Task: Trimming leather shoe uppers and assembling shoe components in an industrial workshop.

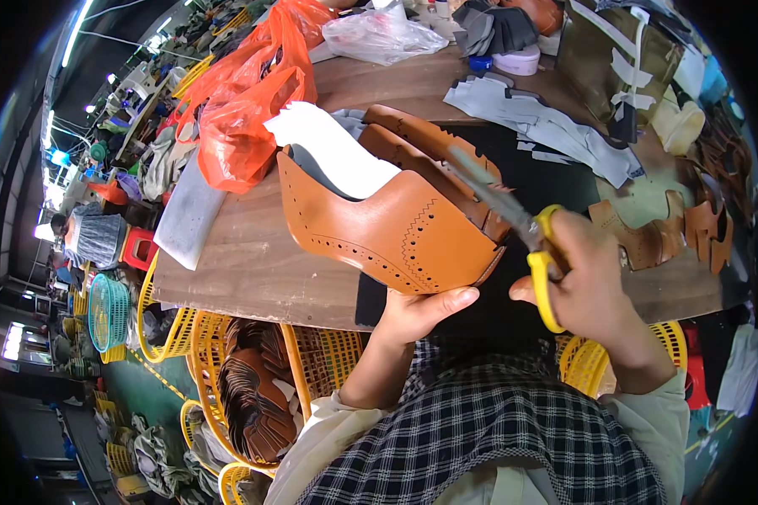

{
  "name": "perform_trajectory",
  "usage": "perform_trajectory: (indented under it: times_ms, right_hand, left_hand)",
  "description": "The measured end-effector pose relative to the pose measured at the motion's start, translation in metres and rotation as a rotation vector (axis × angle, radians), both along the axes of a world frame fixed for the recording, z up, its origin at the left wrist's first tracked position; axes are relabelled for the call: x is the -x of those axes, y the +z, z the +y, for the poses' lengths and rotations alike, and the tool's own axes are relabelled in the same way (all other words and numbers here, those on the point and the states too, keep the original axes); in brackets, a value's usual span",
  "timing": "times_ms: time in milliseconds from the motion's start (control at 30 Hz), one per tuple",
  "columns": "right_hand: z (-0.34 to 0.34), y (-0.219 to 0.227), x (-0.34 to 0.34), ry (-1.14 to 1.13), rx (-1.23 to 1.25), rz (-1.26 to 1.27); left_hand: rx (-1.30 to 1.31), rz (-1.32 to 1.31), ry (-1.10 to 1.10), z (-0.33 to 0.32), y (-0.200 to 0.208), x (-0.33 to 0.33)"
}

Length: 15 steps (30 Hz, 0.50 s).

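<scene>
My left hand (414,316) grips a tan leather shoe upper (354,223) from below, its thumb along the near lower edge. Rows of punched holes and a zigzag line mark the leather, and a white lining piece (333,151) sticks up out of it at the left. In my right hand (594,273) is a pair of scissors (505,204) with yellow handles. Their blades point up and left, over the right end of the upper, and are slightly blurred. Whether they touch the leather I cannot tell.
A black mat (556,181) lies on the wooden table (253,273). Beyond are an orange plastic bag (248,109), grey-white cut pieces (535,122) and, at right, more tan leather pieces (640,236). A yellow basket (290,370) with brown leather pieces stands below the table's left front.
</scene>
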State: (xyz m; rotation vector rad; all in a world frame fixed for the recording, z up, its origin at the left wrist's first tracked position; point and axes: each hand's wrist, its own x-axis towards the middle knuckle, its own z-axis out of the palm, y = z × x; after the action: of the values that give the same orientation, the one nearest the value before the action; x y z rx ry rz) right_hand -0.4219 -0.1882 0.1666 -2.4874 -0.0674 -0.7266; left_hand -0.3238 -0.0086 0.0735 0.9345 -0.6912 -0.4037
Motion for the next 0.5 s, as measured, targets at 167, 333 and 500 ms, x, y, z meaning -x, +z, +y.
perform_trajectory:
  times_ms: [167,333,500]
  right_hand:
    - [-0.011,0.01,0.011,-0.042,0.169,0.085]
    - [-0.01,0.012,0.009,-0.009,0.18,0.051]
    - [-0.005,0.011,0.002,0.014,0.191,-0.01]
  left_hand:
    - [-0.034,-0.082,0.072,0.006,0.0,-0.001]
    - [-0.093,-0.155,0.021,0.003,0.001,0.0]
    - [-0.093,-0.137,-0.028,0.002,0.0,0.002]
